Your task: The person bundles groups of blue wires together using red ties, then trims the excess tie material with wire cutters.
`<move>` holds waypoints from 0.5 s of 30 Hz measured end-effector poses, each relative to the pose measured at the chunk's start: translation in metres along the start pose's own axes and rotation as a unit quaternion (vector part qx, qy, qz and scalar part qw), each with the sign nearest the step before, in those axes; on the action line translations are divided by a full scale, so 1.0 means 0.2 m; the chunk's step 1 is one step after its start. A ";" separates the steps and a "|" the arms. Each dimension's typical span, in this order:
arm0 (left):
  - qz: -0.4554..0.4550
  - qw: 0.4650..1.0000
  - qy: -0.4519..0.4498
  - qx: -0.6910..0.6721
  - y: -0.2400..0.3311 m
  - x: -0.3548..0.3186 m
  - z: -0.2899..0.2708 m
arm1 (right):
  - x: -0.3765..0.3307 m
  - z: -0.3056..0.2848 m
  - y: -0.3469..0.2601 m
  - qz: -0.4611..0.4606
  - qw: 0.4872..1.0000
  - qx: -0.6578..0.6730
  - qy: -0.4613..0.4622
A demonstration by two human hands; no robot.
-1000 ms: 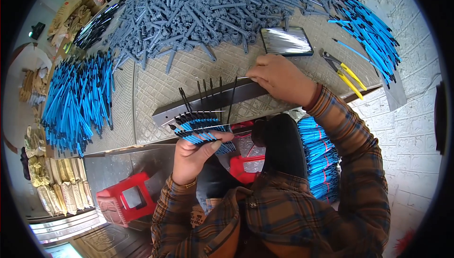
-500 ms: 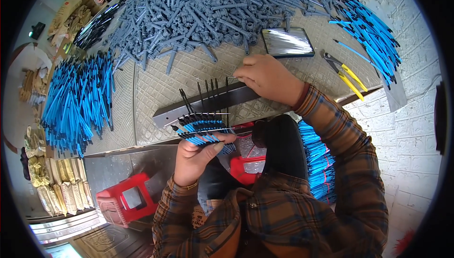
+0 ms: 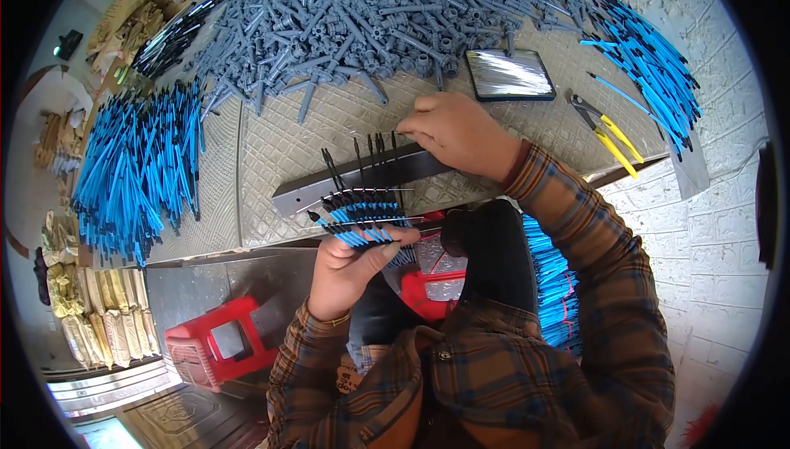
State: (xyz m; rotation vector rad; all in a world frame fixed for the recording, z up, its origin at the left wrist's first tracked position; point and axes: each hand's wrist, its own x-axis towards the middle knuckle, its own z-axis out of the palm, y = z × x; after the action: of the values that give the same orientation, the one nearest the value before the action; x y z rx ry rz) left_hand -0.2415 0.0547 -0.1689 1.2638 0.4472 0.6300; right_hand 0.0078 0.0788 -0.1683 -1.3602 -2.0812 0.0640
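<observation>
My left hand is closed round a fan of thin blue sticks with black tips, held at the table's front edge. A few thin metal pins lie crosswise at these sticks. Behind them rests a dark metal bar, with several slim black pieces standing up along it. My right hand is over the bar's right part, thumb and fingers pinched together beside the rightmost black piece. What lies between those fingertips is too small to make out.
Grey plastic parts are heaped at the back. Blue sticks lie in piles at left and right. A tray of metal pins and yellow-handled cutters lie at right. A red stool stands below left.
The view has shifted slightly, so the table appears a little to the right. Against the bar, my right hand has moved slightly left. My left hand keeps its hold on the blue sticks.
</observation>
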 end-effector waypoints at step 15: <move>0.006 1.000 -0.008 -0.029 0.00 0.00 -0.02 | 0.08 0.09 -0.06 0.048 0.998 0.008 -0.037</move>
State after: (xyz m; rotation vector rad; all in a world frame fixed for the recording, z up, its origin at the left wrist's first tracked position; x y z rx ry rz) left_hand -0.2450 0.0578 -0.1692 1.2172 0.4052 0.6377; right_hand -0.0160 0.0912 -0.1695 -1.4681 -2.0699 0.1729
